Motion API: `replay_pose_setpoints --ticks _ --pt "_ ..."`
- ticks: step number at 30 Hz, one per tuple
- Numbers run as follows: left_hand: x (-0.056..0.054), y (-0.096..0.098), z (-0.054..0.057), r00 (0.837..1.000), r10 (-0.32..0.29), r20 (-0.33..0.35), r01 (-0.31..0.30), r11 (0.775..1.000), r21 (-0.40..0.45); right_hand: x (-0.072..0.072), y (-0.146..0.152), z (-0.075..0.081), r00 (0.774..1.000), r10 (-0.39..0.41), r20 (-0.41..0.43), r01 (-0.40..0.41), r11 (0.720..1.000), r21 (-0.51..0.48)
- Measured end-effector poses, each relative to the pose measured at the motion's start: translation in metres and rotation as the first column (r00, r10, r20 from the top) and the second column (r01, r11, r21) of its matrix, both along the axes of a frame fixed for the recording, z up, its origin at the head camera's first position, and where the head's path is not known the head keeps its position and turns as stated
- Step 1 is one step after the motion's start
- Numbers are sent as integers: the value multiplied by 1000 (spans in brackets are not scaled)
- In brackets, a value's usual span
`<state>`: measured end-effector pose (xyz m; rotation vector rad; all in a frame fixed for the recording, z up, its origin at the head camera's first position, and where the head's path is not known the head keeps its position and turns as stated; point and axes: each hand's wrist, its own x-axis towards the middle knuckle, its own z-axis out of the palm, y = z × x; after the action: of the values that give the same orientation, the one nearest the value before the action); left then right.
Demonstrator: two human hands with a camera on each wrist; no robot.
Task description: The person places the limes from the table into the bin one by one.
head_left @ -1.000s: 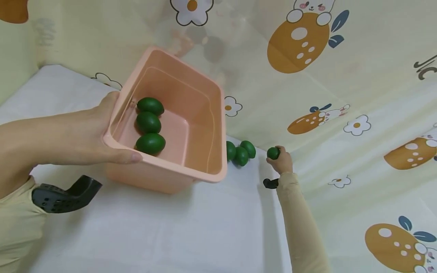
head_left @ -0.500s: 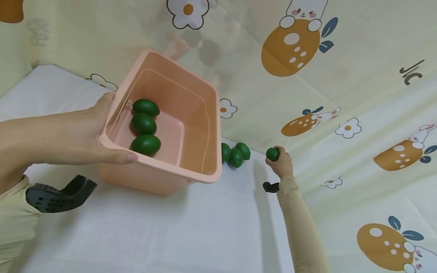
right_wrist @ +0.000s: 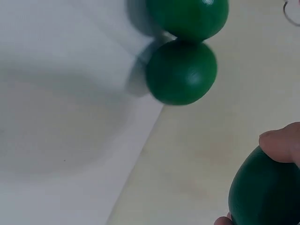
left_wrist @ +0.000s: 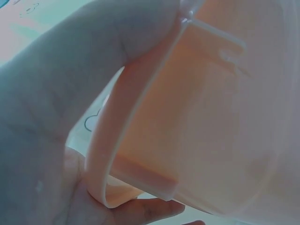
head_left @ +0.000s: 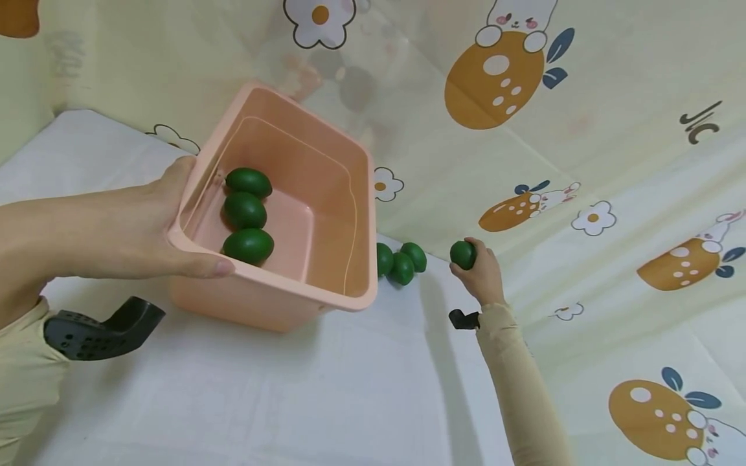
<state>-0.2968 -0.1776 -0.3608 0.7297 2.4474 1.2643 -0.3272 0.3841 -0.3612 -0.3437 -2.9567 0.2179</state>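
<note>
My left hand grips the near-left rim of a pink plastic bin, thumb over the edge, and holds it tilted toward me. Its flared rim lies between thumb and fingers in the left wrist view. Inside, three green limes rest in a row along the left side. At the far right, my right hand holds another lime between thumb and fingers; the right wrist view has this lime at its lower right corner. Loose limes lie clustered between bin and right hand, partly hidden by the bin.
A white-covered table lies beneath both arms. Behind it and along its right side rises a cream sheet printed with fruit and flowers. A black wrist mount juts out below the left wrist.
My right hand has lifted slightly up with its lime, whose shadow has shifted left. The head view has turned a little; my left hand keeps the bin in the same tilt.
</note>
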Motion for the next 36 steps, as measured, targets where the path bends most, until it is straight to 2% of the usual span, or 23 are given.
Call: replay_pose_setpoints --ticks 6,15,28,36 --pt "1 1 3 1000 -7 -10 7 1000 6 9 -25 15 999 43 -19 -42 999 29" --pt "0 0 0 1000 -13 0 13 1000 28 19 -60 35 989 140 -51 -136 988 67" --pt "0 -1 -1 1000 -20 -13 20 1000 16 36 -98 41 967 238 -87 -236 971 31" --pt "0 -2 -1 1000 -9 -25 9 1000 -8 46 -118 50 947 299 -115 -297 954 35"
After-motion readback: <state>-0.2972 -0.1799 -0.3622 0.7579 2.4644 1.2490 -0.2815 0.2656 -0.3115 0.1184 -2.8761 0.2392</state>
